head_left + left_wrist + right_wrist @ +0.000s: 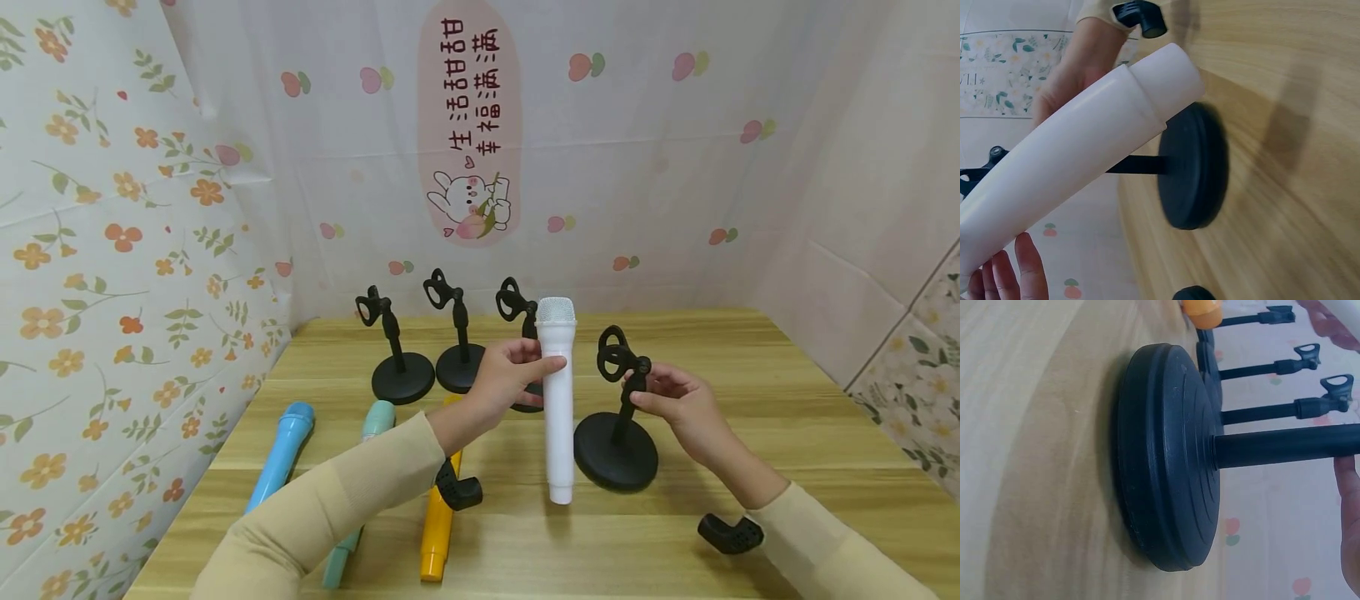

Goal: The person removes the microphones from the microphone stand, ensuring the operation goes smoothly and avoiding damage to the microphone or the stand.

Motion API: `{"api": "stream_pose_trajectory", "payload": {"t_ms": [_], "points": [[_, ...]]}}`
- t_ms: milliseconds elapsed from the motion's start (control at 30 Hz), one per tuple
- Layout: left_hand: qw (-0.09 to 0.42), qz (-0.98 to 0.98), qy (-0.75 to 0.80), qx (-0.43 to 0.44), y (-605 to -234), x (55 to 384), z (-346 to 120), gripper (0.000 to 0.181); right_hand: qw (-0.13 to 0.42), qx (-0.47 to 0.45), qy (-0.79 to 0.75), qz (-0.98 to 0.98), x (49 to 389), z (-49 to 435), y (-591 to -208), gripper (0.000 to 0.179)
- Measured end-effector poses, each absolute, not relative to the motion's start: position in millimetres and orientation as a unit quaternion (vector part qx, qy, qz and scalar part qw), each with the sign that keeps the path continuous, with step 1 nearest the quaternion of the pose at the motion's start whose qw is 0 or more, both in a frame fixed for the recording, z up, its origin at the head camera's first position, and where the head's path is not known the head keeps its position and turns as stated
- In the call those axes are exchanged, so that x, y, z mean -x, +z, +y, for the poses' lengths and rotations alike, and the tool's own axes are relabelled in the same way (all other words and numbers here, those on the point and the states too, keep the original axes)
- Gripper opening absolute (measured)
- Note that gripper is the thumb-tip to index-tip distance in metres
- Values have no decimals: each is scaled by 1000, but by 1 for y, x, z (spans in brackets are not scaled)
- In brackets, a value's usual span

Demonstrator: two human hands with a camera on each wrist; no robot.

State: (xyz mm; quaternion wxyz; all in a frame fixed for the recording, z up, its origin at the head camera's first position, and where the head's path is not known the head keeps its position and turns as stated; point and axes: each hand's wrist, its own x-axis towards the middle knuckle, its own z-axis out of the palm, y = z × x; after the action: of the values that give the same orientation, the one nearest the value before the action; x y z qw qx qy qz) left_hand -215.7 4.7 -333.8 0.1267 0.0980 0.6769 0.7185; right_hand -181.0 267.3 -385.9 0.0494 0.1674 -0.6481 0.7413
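Observation:
My left hand (504,379) grips a white microphone (557,417) upright by its upper body, its silver mesh head at the top. In the left wrist view the tail end of the microphone (1104,128) fills the middle. To its right, a black microphone stand (617,450) with a round base and a clip on top is pinched at its stem by my right hand (678,408). The microphone and the stand's clip are apart. In the right wrist view the base of the stand (1169,456) rests on the table, with a fingertip against its stem.
Further black stands (402,379) stand in a row at the back, one partly behind my left hand. A blue microphone (281,454), a mint green microphone (377,419) and a yellow microphone (437,533) lie on the wooden table (750,375) at left. A printed curtain (637,183) hangs behind.

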Motion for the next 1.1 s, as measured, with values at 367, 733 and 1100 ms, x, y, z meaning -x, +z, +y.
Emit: {"api": "stream_pose_trajectory", "payload": {"t_ms": [367, 733, 1100], "points": [[153, 697, 697, -64, -350, 207, -1, 36, 61, -169, 759, -626, 190, 271, -372, 37], [163, 719, 675, -39, -361, 198, -6, 39, 77, -155, 782, -599, 203, 276, -357, 34], [180, 726, 664, -6, -370, 193, -10, 41, 76, -143, 799, -580, 219, 283, -350, 27]]}}
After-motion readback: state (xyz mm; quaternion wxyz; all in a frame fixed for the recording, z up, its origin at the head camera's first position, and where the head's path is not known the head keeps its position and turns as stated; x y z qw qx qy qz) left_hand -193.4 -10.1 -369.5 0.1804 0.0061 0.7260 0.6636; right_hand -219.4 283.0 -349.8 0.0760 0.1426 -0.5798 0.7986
